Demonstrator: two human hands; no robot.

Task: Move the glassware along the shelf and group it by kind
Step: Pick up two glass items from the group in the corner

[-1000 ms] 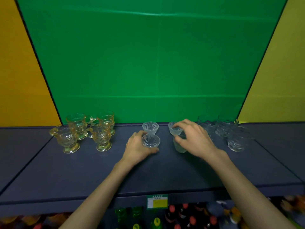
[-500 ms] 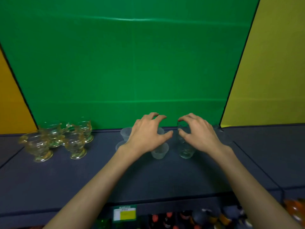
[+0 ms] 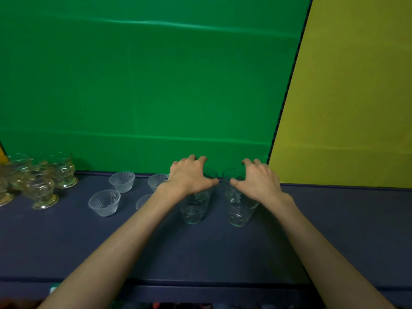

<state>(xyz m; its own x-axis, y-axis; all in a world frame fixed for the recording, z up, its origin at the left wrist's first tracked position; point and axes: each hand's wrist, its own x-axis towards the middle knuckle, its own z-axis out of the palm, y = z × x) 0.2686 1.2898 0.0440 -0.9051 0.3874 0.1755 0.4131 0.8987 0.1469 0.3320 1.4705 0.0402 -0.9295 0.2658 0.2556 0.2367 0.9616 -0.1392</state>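
Two clear patterned tumblers stand side by side mid-shelf. My left hand (image 3: 189, 175) clasps the top of the left tumbler (image 3: 194, 208) from above. My right hand (image 3: 258, 179) clasps the right tumbler (image 3: 240, 210) the same way. Rims of two more clear glasses (image 3: 210, 173) show just behind, between my thumbs. Left of my left arm stand small frosted ribbed bowls: one at the back (image 3: 122, 181), one in front (image 3: 104, 202), and two partly hidden by my forearm (image 3: 157, 180). Several amber footed cups (image 3: 42, 190) cluster at the far left.
The dark blue shelf (image 3: 223, 253) ends against a green back panel (image 3: 156, 85), with a yellow panel (image 3: 345, 108) at the right. Bare shelf stretches to the right of my right hand. Blurred bottles show below the front edge.
The view has swung right. Both hands left the frosted bowls, moved right and came down onto the two clear tumblers.
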